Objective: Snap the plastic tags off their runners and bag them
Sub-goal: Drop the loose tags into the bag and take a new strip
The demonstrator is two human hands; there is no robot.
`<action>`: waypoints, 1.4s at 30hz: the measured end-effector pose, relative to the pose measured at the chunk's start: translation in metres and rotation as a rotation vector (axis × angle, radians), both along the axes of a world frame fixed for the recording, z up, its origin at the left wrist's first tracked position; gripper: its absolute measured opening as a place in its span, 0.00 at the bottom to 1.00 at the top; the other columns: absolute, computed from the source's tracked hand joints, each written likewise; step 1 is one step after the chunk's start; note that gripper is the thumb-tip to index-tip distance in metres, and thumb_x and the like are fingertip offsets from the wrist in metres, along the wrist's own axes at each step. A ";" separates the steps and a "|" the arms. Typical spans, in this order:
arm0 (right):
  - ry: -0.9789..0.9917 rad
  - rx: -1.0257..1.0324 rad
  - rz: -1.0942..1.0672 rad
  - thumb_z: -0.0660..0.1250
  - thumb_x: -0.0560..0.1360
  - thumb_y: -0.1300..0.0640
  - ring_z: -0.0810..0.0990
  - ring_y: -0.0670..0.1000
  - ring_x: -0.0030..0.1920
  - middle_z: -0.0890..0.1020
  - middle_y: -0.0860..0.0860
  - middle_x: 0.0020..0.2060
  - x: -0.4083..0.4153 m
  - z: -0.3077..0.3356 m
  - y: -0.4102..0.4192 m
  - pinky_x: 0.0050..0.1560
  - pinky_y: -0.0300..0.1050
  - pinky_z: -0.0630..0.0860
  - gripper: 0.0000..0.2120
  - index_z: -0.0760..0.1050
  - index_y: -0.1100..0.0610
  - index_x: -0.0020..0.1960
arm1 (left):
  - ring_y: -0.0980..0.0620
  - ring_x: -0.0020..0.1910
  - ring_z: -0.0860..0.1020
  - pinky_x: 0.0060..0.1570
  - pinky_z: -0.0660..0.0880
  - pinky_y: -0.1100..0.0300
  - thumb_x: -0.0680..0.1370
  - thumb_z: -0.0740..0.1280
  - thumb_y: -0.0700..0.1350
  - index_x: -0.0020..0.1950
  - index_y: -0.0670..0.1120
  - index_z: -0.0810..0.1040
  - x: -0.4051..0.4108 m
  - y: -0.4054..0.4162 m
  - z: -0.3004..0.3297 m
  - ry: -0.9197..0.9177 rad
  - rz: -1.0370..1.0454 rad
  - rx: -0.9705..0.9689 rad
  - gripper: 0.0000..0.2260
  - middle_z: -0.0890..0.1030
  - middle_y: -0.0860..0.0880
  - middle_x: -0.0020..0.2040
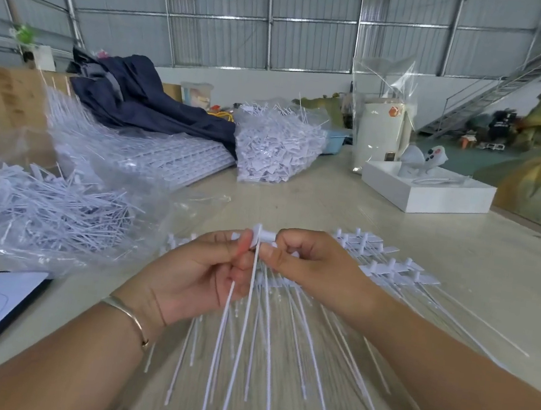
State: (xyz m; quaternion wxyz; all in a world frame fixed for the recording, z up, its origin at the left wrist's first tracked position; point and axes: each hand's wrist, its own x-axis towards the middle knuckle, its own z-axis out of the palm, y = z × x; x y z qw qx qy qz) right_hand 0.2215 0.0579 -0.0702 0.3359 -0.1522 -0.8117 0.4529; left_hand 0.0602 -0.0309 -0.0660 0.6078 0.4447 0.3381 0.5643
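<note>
Both hands raised just above counter (380, 218), meeting at white tag (263, 238). Left hand (199, 274) and right hand (306, 263) both pinch tag head with curled fingers. Tag's long thin tail hangs from head toward viewer. Under hands, runner sheet (387, 270) lies flat, tails fanning toward viewer. Left of hands, open clear bag (57, 212) holds loose tags.

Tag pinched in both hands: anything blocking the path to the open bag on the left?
Nothing visible. Both hands pinch the tag above the table; the bag lies open to the left, bare tabletop between.
</note>
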 end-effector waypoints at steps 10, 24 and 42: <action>0.189 -0.016 -0.095 0.75 0.70 0.53 0.74 0.43 0.31 0.78 0.49 0.28 0.006 0.005 0.015 0.35 0.32 0.70 0.12 0.82 0.63 0.37 | 0.60 0.18 0.61 0.16 0.57 0.68 0.65 0.79 0.44 0.37 0.49 0.69 -0.016 -0.002 0.010 -0.067 0.200 -0.118 0.17 0.63 0.54 0.24; -0.002 0.046 -0.104 0.69 0.76 0.63 0.80 0.34 0.34 0.84 0.37 0.33 0.014 0.007 0.027 0.38 0.23 0.70 0.06 0.85 0.56 0.46 | 0.56 0.20 0.55 0.21 0.53 0.68 0.72 0.71 0.39 0.32 0.47 0.81 -0.024 -0.002 0.002 0.507 0.462 -0.079 0.08 0.59 0.53 0.23; -0.090 0.209 -0.144 0.63 0.76 0.64 0.65 0.44 0.28 0.68 0.45 0.26 0.019 0.006 0.028 0.30 0.36 0.62 0.06 0.72 0.57 0.41 | 0.57 0.22 0.61 0.23 0.59 0.65 0.80 0.66 0.47 0.41 0.46 0.72 -0.014 0.002 -0.002 0.686 0.685 -0.133 0.09 0.65 0.52 0.28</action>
